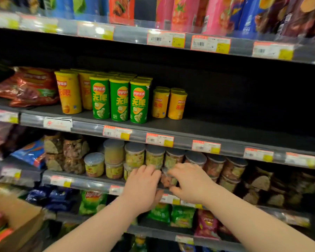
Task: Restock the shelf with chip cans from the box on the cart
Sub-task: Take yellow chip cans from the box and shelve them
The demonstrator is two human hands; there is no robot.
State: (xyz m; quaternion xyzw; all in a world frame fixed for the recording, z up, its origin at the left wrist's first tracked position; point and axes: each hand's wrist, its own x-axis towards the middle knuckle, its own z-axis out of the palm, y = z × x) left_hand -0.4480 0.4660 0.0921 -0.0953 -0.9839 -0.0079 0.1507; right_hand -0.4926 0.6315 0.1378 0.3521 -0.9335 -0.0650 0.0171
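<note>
Short clear-lidded chip cans point(135, 154) stand stacked in rows on the third shelf point(84, 181) from the top. At that shelf's front edge my two hands meet around one small chip can point(168, 180) with a pink and green label. My left hand point(143, 186) curls against its left side. My right hand point(188, 182) has fingers over its top and the thumb below it. Part of the can is hidden by my fingers. An open cardboard box point(20, 224) sits at the lower left, with pink packs showing inside.
On the shelf above stand tall green cans point(119, 102) and yellow cans point(69, 93), with red bags point(29, 86) to their left and bare dark shelf point(244, 124) to their right. Chip bags point(182, 215) fill the shelf below my hands. Price tags line every shelf edge.
</note>
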